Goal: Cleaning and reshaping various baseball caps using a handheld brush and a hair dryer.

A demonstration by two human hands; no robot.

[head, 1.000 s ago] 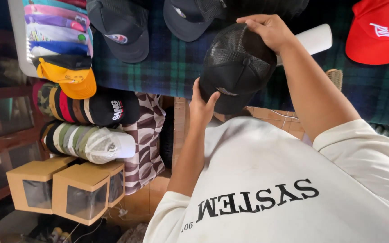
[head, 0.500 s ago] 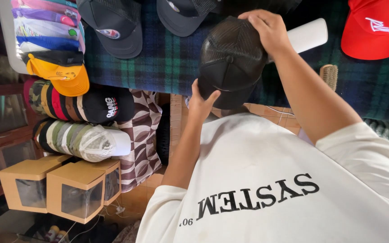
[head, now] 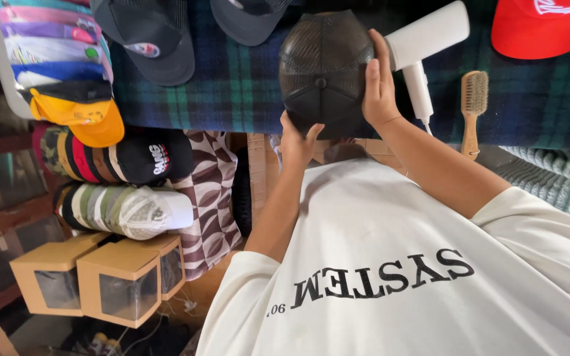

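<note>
Landmark: the black mesh-back cap (head: 324, 69), held up over the plaid-covered worktop (head: 245, 86).

Nearest the camera, below the cap: white printed T-shirt (head: 404, 264), both forearms rising from it. Left hand (head: 296, 142) grips the cap's lower edge, thumb and fingers curled around the rim. Right hand (head: 379, 86) lies flat against the cap's right side, fingers together and pointing up, palm pressed on the mesh. Cap's crown faces the camera, top button visible at centre.

Lower left of the cap: two cardboard boxes with clear windows (head: 120, 290). Above them, two rows of stacked caps (head: 120, 181), mixed colours, lying on their sides.

Just right of the cap: white handheld steamer-type appliance (head: 423, 39), partly behind the right hand. Further right: wooden brush (head: 473, 109) on the plaid cloth.

Upper left of the cap: another stack of caps with a yellow one at the front (head: 77, 112), then two dark caps (head: 159, 39) on the worktop. Far upper right: red cap (head: 542, 26).
</note>
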